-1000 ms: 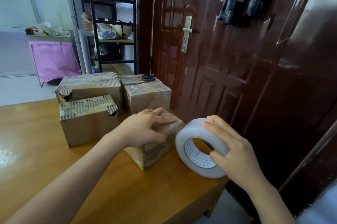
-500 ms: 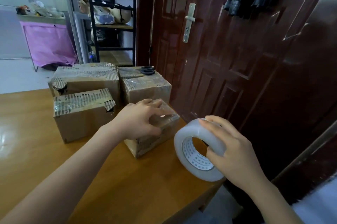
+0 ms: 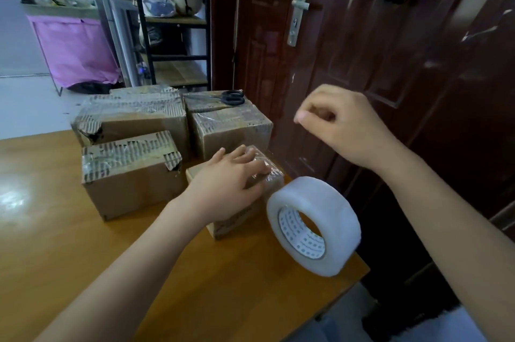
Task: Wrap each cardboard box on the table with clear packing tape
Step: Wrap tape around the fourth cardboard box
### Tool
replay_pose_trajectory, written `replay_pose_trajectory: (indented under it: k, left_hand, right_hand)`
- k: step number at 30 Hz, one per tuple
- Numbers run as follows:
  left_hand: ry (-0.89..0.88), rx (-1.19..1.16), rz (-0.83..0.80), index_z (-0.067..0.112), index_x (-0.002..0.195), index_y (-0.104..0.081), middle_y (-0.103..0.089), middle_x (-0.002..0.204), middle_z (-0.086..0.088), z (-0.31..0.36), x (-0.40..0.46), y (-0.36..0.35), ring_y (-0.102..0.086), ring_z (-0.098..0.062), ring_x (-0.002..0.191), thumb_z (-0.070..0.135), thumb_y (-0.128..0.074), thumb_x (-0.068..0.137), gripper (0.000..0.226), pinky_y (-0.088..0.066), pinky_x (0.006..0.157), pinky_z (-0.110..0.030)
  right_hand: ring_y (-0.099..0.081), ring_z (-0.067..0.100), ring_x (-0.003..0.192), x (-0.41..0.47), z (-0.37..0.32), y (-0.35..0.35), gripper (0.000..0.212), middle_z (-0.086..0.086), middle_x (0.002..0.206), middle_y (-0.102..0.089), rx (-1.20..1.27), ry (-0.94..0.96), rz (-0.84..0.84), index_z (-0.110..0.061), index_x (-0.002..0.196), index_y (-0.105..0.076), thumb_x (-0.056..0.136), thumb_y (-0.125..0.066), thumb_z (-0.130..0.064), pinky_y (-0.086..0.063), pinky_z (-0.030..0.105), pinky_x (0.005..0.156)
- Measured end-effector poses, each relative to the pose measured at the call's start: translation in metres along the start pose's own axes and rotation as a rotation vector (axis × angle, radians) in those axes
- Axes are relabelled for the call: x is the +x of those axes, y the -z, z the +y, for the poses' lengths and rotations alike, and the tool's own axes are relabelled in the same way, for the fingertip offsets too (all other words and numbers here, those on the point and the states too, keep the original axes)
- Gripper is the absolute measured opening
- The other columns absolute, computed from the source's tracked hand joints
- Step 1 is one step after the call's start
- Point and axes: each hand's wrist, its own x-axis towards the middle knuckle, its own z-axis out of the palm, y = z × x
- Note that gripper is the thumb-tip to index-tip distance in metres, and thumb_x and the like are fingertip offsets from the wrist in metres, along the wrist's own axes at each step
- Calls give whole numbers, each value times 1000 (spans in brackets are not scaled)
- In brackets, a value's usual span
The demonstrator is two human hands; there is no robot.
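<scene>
Left hand (image 3: pixel 228 180): lies flat on top of the small box (image 3: pixel 245 202), fingers fairly straight and pressing down on its taped top.
Right hand (image 3: pixel 338 124): raised in the air above the tape roll (image 3: pixel 312 226), well apart from it, fingers loosely curled with thumb and forefinger close together; whether they pinch a clear tape end I cannot tell.
Small box: near the right end of the desk (image 3: pixel 69 252), partly wrapped in clear tape.
Tape roll: stands on its edge just right of the small box, near the desk's right corner.
Other boxes: front left box (image 3: pixel 131 174), far left box (image 3: pixel 133 121) and far right box (image 3: pixel 231 127) are clustered behind the small box.
Scissors (image 3: pixel 228 97): lie on top of the far right box.
Door (image 3: pixel 362 49): dark red, to the right of the desk.
</scene>
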Motion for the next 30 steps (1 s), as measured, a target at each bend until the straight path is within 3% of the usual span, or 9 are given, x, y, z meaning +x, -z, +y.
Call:
replay_pose_trajectory:
  k: [3,6,9,15,20,24,30]
  left_hand:
    - [56,0,80,28,121,-57,-50,139,4,9,7,-1,-35,-16,136,45,-43,99,32,-27,110,-40]
    - [130,52,128,26,110,-55,-55,124,0,26,16,-5,-47,-21,123,51,-49,92,31,-39,98,-40]
    - [172,104,113,24,122,-48,-48,137,-8,31,21,-14,-38,-28,134,57,-45,91,45,-33,107,-50]
    - [184,90,96,24,132,-39,-32,154,-9,27,19,-15,-22,-28,145,62,-42,90,56,-20,115,-52]
    - [188,109,82,23,129,-39,-35,152,-9,27,20,-13,-24,-30,144,62,-41,90,55,-23,113,-53]
    - [185,113,101,23,129,-40,-39,149,-9,26,22,-16,-29,-30,141,63,-42,90,56,-26,111,-54]
    - [198,130,86,23,138,-32,-31,155,-8,26,20,-17,-22,-29,145,69,-36,90,67,-21,115,-55]
  right_hand:
    - [-57,11,78,53,7,-23,17,-7,80,-59,-80,-59,-100,-14,81,-72,90,-59,-22,-45,28,74]
    - [-61,20,87,95,15,-49,16,-3,86,-64,-170,-73,-229,-19,79,-68,88,-55,-23,-51,36,79]
    - [-60,23,95,125,22,-72,14,1,101,-64,-219,-82,-261,-21,87,-65,89,-52,-20,-52,38,82]
    - [-57,22,104,175,43,-116,21,6,120,-56,-177,-143,-235,-12,110,-68,92,-55,-11,-47,32,88]
    - [-62,25,95,199,50,-136,23,14,114,-66,-277,-214,-387,-2,108,-69,91,-54,-7,-54,34,82]
    - [-52,23,83,204,38,-130,30,20,115,-64,-392,-153,-521,3,118,-62,92,-56,-10,-44,32,69]
    - [-41,37,117,191,42,-126,31,19,130,-39,-620,-25,-449,5,125,-46,100,-49,-12,-40,44,92]
